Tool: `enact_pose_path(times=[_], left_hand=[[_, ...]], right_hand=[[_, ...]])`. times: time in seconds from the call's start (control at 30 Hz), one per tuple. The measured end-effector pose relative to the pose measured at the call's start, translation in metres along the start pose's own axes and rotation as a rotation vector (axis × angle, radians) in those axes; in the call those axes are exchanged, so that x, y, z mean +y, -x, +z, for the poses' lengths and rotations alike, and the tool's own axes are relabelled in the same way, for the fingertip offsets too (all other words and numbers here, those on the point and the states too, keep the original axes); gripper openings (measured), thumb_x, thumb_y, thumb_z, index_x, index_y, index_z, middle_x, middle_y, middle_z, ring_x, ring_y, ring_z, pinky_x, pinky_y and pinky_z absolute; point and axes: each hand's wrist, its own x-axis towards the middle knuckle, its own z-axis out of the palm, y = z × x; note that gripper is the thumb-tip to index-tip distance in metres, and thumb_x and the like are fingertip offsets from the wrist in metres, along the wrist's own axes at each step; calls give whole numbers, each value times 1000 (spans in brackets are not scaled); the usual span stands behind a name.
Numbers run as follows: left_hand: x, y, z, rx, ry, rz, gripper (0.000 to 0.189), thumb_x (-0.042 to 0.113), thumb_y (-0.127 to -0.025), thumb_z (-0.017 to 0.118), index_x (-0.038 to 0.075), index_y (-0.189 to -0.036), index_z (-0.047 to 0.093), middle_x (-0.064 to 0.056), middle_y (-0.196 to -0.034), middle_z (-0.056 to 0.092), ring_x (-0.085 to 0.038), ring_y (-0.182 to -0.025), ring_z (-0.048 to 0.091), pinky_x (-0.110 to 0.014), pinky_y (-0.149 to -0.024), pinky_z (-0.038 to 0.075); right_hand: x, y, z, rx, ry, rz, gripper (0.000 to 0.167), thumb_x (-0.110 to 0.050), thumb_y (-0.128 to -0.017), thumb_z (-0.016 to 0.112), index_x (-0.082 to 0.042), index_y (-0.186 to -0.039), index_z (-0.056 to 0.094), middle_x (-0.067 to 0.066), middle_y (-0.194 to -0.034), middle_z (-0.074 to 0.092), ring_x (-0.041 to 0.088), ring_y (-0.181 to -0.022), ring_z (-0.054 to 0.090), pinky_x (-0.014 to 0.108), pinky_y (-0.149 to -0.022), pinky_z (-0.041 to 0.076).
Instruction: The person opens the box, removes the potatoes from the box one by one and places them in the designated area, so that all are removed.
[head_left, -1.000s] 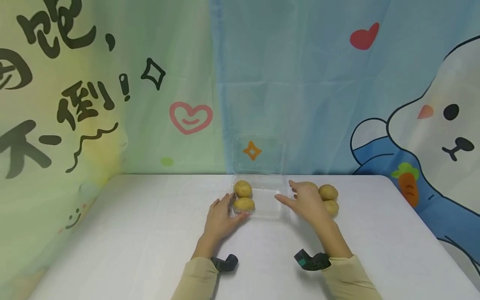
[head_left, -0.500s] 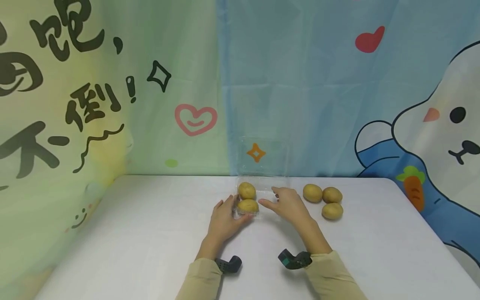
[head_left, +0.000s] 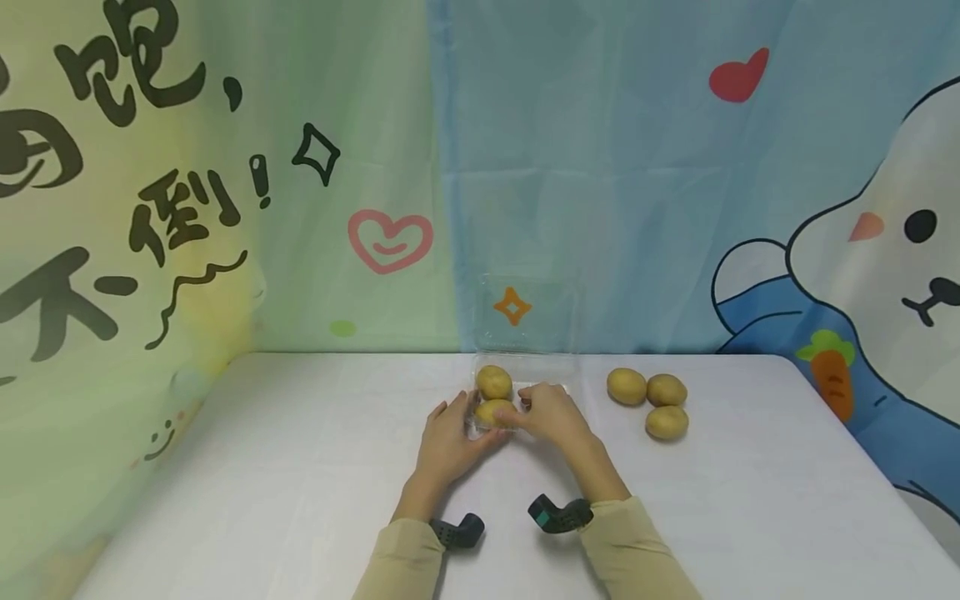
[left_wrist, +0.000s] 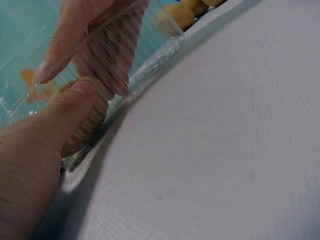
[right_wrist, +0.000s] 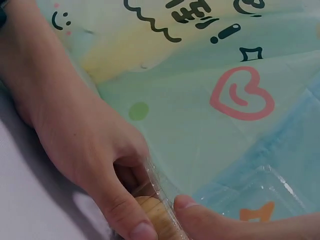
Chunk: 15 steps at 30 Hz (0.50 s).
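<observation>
A clear plastic box [head_left: 551, 367] stands on the table with its lid [head_left: 551, 321] raised at the back. Two potatoes sit along its left side, a rear potato [head_left: 493, 382] and a front potato [head_left: 491, 412]. My left hand [head_left: 448, 442] grips the box's front left corner, thumb along the front wall and fingers at the left side. My right hand [head_left: 553, 415] is over the box, just right of the front potato. In the left wrist view the right hand's loosely bent fingers [left_wrist: 107, 60] hang behind the clear wall; whether they touch the potato cannot be told.
Three more potatoes lie in a cluster right of the box: a left one [head_left: 626, 387], a back one [head_left: 667, 390] and a front one [head_left: 667, 423]. A white cloth covers the table [head_left: 300, 492]. A printed curtain [head_left: 637, 208] hangs behind it.
My right hand has moved left from beside the loose potatoes, across the box, to the front potato. My left hand keeps its grip on the box corner. The head view has shifted slightly.
</observation>
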Motion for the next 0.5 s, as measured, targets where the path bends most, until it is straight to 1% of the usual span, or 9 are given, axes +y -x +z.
enact_pose_path(times=[0.1,0.17,0.2,0.23,0.33,0.5], left_hand=[[2,0,-1,-1,4,1,83,61,-79,64,4,-137,48,-15,-138,54,-29,-129,50,-44,-117,26],[2,1,-2,-4,3,-2,83,61,-79,64,4,-137,48,-15,-138,53,-29,-129,50,-44,-117,26],[2,1,-2,-5,2,-2,83,61,-79,64,4,-137,48,-15,-138,54,-29,-129,50,-45,-117,26],[2,1,-2,-5,5,-3,83,61,-79,64,3,-137,48,-15,-138,53,-29,-129,50,-45,-117,26],[2,1,-2,-16,9,-13,83,61,-80,64,4,-138,48,-15,-139,52,-29,-130,49,-45,-118,25],[1,1,0,-22,-6,-4,83,62,-81,62,5,-139,47,-14,-139,52,-28,-131,48,-45,-117,25]], right_hand=[[2,-1,2,-1,-30,4,51,-47,-81,70,-1,-104,71,11,-95,72,24,-85,65,39,-75,54],[4,-2,3,-5,-48,0,51,-46,-82,70,-2,-107,71,12,-100,72,26,-93,66,41,-81,55],[5,-3,4,-12,-57,-5,51,-46,-82,70,-2,-108,71,12,-100,72,27,-94,67,41,-82,55],[5,-3,4,-13,-64,-9,53,-46,-82,70,-2,-112,69,12,-105,72,28,-99,66,41,-86,55],[8,-4,3,-33,-93,-23,54,-45,-82,71,-2,-116,68,13,-107,71,28,-103,66,41,-90,54],[9,-5,0,-67,-145,-56,50,-37,-81,74,-1,-116,67,13,-109,71,26,-102,67,40,-91,54]])
